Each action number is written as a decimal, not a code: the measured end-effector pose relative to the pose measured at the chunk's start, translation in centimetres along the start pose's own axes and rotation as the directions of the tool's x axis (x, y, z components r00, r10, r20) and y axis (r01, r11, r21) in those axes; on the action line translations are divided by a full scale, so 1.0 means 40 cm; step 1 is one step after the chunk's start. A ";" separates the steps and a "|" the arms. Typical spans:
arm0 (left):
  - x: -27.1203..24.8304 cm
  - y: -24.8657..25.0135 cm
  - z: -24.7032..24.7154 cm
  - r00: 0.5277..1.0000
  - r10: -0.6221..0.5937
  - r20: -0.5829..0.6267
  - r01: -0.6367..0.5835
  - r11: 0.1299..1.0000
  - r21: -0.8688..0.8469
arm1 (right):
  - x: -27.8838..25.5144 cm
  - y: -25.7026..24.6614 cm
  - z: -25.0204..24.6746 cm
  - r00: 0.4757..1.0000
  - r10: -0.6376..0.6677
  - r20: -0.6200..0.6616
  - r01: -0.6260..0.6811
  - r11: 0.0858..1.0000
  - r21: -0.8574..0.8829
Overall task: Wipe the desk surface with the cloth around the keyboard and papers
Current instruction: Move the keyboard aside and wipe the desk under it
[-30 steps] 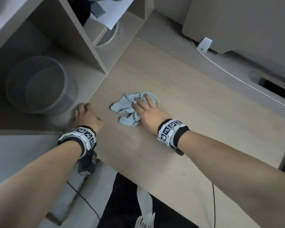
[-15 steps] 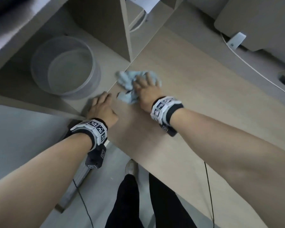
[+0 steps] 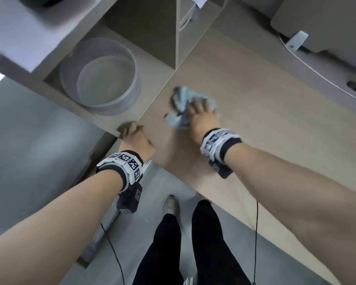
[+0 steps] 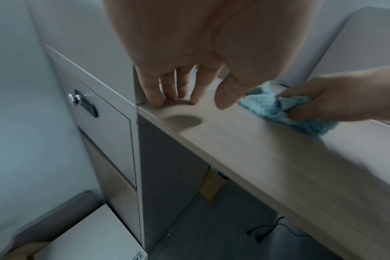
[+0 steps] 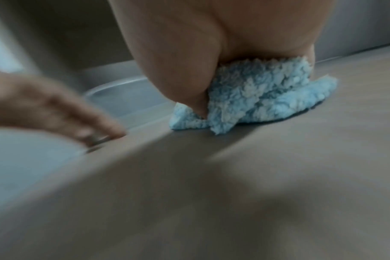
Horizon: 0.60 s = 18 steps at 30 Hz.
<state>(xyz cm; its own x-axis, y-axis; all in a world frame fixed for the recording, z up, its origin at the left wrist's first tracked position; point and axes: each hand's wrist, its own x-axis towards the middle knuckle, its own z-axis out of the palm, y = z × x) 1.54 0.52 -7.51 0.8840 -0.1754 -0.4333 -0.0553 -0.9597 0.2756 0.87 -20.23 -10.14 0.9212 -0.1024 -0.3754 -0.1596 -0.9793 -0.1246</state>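
Soft, dim daylight is falling evenly; the left hand [image 4: 178, 52] is casting a faint shadow, while motion blur is smearing the right-wrist view.

The right hand [image 3: 201, 118] covers the middle of the cloth [image 3: 181, 99], so its fingertips are hidden. At the left of the right wrist view the left hand [image 5: 56, 109] is smeared by blur, perhaps touching the desk [image 5: 234, 176]. A white sheet [image 3: 199, 1] is cut off at the top edge.
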 end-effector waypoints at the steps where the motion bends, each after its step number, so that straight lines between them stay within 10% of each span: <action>1: -0.007 0.001 -0.006 1.000 0.018 0.006 -0.018 1.000 0.000 | -0.030 -0.052 0.016 0.995 -0.102 0.014 0.102 0.994 -0.032; 11: -0.042 -0.017 -0.071 0.998 0.000 0.068 0.003 0.999 -0.050 | -0.037 -0.131 -0.059 0.998 -0.058 -0.039 0.068 0.942 0.328; 18: -0.063 0.136 -0.097 0.994 0.091 0.059 -0.087 0.994 -0.067 | -0.198 0.031 -0.094 0.997 0.058 -0.057 -0.029 0.906 0.423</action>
<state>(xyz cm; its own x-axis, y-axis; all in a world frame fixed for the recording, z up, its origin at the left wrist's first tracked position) 0.82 -3.40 -1.60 0.8465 -0.2742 -0.4563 -0.1005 -0.9240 0.3689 -5.29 -21.30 -3.85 0.9291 -0.1693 -0.3288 -0.3211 -0.8103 -0.4902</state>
